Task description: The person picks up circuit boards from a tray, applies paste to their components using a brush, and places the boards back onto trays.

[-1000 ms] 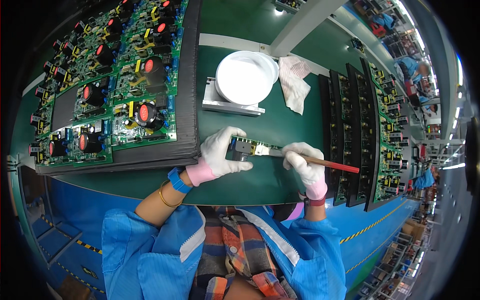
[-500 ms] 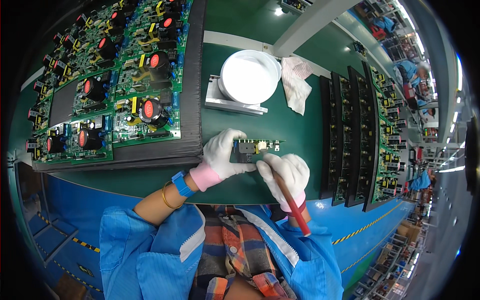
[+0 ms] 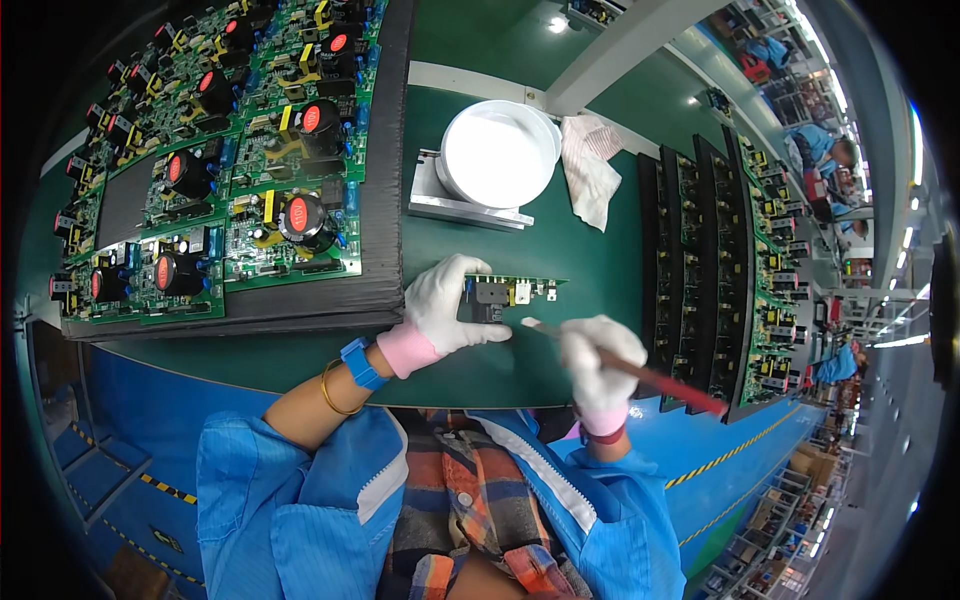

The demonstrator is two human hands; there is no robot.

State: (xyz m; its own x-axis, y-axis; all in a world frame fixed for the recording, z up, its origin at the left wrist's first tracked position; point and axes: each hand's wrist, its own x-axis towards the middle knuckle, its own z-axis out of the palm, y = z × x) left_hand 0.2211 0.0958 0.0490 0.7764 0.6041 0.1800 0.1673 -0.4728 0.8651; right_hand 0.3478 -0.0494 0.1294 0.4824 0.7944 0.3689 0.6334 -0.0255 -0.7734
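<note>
My left hand (image 3: 438, 308), in a white glove with a pink cuff, grips a small circuit board (image 3: 492, 298) by its left end, thumb and fingers around it. The board stands on edge over the green table, its black block and pale parts facing me. Off to its right, my gloved right hand (image 3: 598, 362), slightly blurred, is closed round a slim brush (image 3: 680, 388) with a red handle. The brush's whitish tip points left toward the board and is apart from it. Beyond the board sits a white round tub (image 3: 498, 155) on a metal bracket (image 3: 470, 208).
A black foam tray (image 3: 385, 250) bearing rows of green circuit boards fills the left. Several upright black racks (image 3: 705, 280) with boards line the right. A pale cloth (image 3: 590, 170) lies beside the tub, near a grey post (image 3: 610, 55). People in blue work at far right.
My right hand has drawn the brush away from the board to the right, and its handle now lies flatter. My left hand keeps the board in the same place.
</note>
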